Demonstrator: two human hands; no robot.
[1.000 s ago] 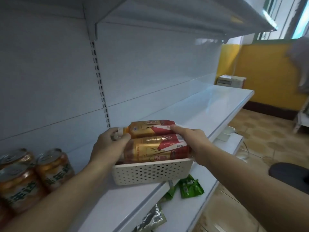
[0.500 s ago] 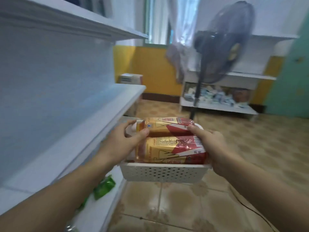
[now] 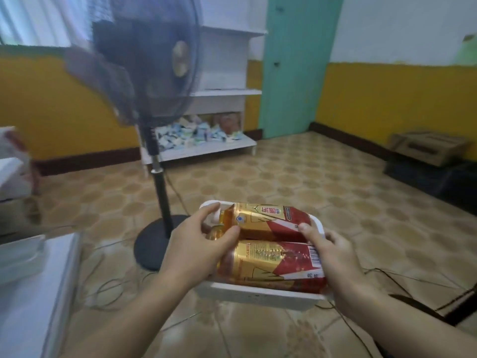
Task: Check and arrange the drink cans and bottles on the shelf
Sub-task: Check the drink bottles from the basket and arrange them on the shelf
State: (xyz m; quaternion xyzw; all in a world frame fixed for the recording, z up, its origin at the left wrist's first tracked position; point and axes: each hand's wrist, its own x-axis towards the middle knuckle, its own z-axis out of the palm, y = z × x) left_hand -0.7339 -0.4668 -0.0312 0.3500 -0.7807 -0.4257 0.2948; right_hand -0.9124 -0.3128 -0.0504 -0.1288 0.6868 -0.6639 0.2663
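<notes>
A white plastic basket [image 3: 258,295] is carried in the air in front of me, over the tiled floor. Two gold-and-red drink bottles lie on their sides in it: the far bottle [image 3: 271,220] and the near bottle [image 3: 271,264]. My left hand [image 3: 196,249] grips the basket's left end, thumb and fingers curled over the bottle necks. My right hand [image 3: 335,257] grips the basket's right end, its thumb pressing on the far bottle's base. The basket's near wall is blurred.
A black standing fan [image 3: 144,73] rises just ahead left, its round base [image 3: 157,241] on the floor with cables trailing. A white shelf edge [image 3: 38,293] lies at lower left. A low white shelf unit [image 3: 206,148], a teal door [image 3: 296,65] and cardboard boxes [image 3: 428,148] stand farther off.
I have turned right, away from the shelf, carrying the basket with both bottles off it and out over the floor. Both hands keep the same hold.
</notes>
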